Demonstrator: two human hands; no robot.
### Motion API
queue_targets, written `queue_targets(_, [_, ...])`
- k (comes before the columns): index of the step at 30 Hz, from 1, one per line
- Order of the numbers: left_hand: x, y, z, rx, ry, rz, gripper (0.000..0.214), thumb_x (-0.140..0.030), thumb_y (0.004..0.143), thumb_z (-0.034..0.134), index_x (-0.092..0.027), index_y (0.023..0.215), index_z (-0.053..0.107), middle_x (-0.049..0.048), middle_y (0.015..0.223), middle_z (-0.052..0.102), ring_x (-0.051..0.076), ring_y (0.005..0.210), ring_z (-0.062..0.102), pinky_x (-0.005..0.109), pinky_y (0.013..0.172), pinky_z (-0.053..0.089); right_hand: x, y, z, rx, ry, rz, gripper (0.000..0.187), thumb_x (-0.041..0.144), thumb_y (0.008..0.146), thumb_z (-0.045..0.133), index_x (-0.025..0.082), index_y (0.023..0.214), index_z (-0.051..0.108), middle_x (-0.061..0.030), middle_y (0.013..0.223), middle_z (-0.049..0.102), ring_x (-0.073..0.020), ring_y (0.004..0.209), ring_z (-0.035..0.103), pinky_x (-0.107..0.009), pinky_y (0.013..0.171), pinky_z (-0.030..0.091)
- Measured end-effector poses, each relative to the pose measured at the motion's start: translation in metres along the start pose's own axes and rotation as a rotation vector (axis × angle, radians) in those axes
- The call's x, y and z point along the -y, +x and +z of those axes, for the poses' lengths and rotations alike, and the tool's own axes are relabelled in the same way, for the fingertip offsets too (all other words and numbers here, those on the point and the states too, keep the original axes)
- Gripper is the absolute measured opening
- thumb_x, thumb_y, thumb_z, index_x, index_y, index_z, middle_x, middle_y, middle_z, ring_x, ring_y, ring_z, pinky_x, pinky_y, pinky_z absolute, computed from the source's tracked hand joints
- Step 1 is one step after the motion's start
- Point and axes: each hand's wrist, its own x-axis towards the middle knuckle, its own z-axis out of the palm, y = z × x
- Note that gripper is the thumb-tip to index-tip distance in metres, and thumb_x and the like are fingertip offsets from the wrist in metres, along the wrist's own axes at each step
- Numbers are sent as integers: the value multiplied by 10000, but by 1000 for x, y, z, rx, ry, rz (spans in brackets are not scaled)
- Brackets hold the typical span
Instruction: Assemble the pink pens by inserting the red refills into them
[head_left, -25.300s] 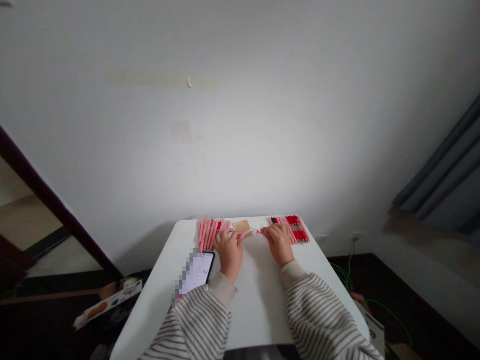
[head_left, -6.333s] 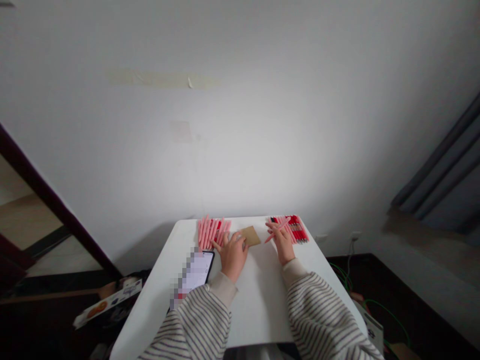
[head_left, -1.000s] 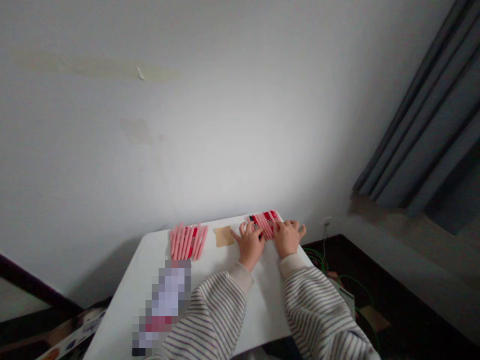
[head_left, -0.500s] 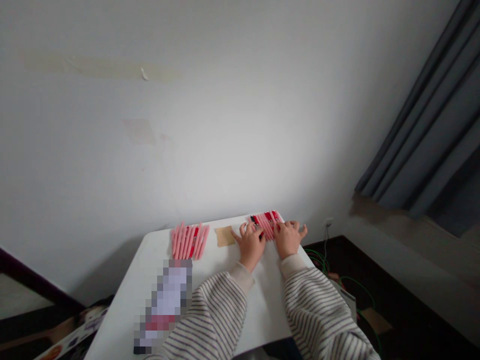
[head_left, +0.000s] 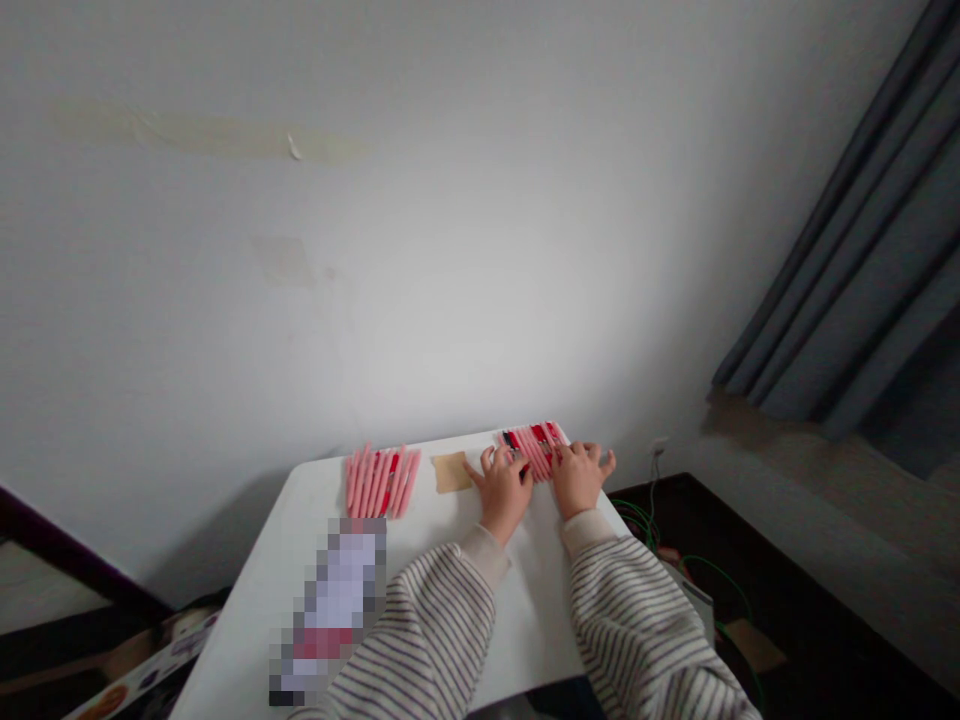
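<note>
Two bare hands side by side near the far edge of a white table (head_left: 525, 620), over a tight row of red-and-pink pens (head_left: 531, 447). The left hand (head_left: 504, 492) spread, fingers curved down over the row's left end, no visible pinch. The right hand (head_left: 579, 478) also spread and pressed flat-looking on the row's right end, fingertips reaching out to about the table's right edge, with almost no tabletop beyond. To the left, just past the left hand, a small kraft-paper square (head_left: 452, 472), then a second row of pink pens (head_left: 381, 482), slanted and well apart from the first. Open white tabletop in front of the rows, between striped sleeves (head_left: 645, 620) and a pixelated phone (head_left: 337, 600) lying near the table's left edge. Beyond the table's far edge, only a white wall (head_left: 450, 250); off the right edge, green cable (head_left: 637, 520) on a dark floor.
</note>
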Motion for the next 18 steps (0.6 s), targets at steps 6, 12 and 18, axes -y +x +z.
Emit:
queue_targets(6, [1,0,-1,-10,-1,6,213,-328,822,530,-346,964,688,31,1225,570,281,1237,356,693,1060,101,1,0,-2,15,-8,7,278,296,878,438,235,874,709,-91,900,668,-258,999,425,-538,1001,80])
queue_targets(12, [1,-2,-5,6,-1,-6,225,-314,822,534,-344,983,688,36,1260,550,287,1266,334,677,1071,107,1,-1,1,11,4,16,274,297,878,441,249,914,709,-79,904,661,-252,1002,422,-534,1005,70])
queue_targets(18, [8,-5,-12,-16,5,-18,260,-337,830,533,-363,1047,674,39,1259,552,292,1283,332,660,1081,134,3,-3,-1,-5,36,-8,267,301,880,447,240,907,706,-77,912,661,-250,1000,428,-522,1017,81])
